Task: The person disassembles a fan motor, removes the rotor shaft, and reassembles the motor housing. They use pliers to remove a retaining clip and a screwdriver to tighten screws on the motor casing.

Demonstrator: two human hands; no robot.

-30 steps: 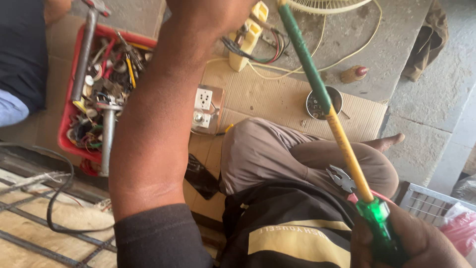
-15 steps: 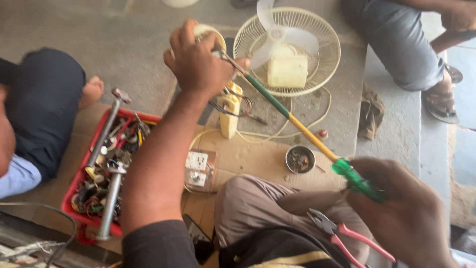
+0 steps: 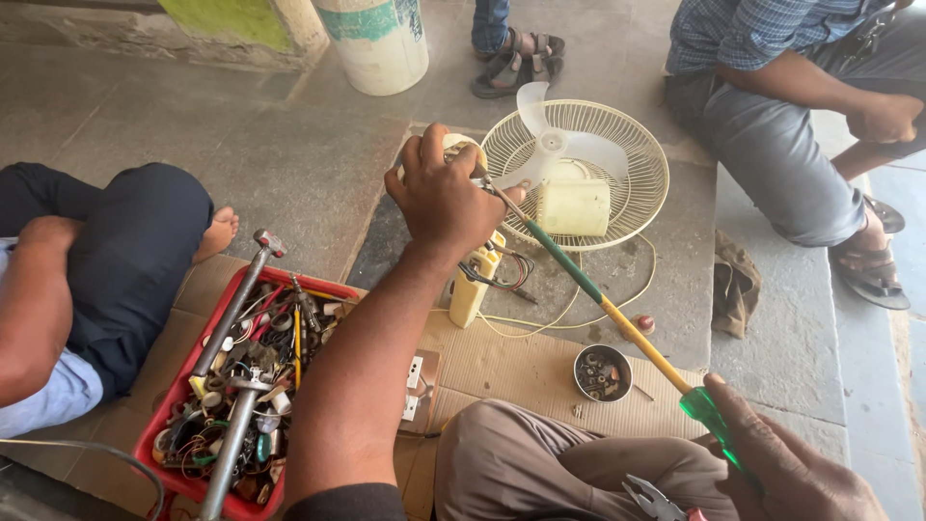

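Head view shows your left hand (image 3: 446, 198) raised at upper centre of the frame, fingers (image 3: 422, 159) curled tight around a small pale round part (image 3: 461, 147), of which only the top edge shows. Your right hand (image 3: 786, 468) sits at the lower right corner, fingers wrapped shut around the clear green handle of a long screwdriver (image 3: 617, 323).

What matters is the line between your two hands. The screwdriver's long axis runs on a diagonal from lower right to upper left: green handle low, then a yellow stretch of shaft, then a green stretch, then bare metal. Its tip points up and left and meets the part right at the thumb side of your left hand; whether the tip is seated in a screw you cannot tell, since your fingers hide it. The part lies up and left of your right hand, well apart from it, so the left hand is the nearer one.

Behind the tip, a fan grille (image 3: 637, 207) with a white blade lies flat on the floor. Below the shaft stands a small bowl (image 3: 603, 373) of screws on cardboard. A red tray (image 3: 174, 453) of tools fills the lower left, and pliers (image 3: 651, 499) rest on your lap.
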